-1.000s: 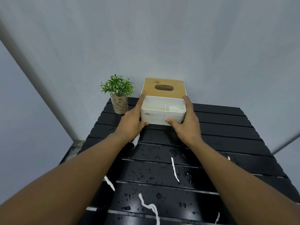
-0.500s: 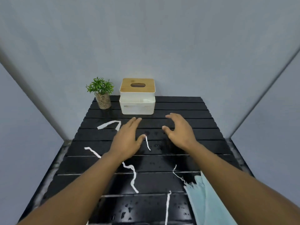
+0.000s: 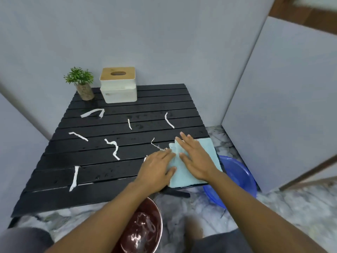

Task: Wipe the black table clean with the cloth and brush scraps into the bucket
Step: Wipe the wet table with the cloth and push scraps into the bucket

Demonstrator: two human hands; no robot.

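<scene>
Both hands now on the cloth: right hand [image 3: 196, 157] flat, fingers spread, pressing the light blue cloth [image 3: 189, 172] at the table's near right corner; left hand [image 3: 156, 169] also open, palm down, fingertips on the cloth's left edge. Neither grips it, just pressing. Half a sec ago they were mid-table w/ nothing under them; a sec ago on the tissue box [image 3: 118, 84], which now sits at the back beside the small plant [image 3: 81, 83]. So clearing's done, wiping's about to start. Black table [image 3: 102, 196] is wet, w/ white paper scraps [image 3: 113, 147] scattered all over. Dark red bucket [image 3: 144, 229] on the floor under the near edge, blue basin [image 3: 237, 178] off to the right.
</scene>
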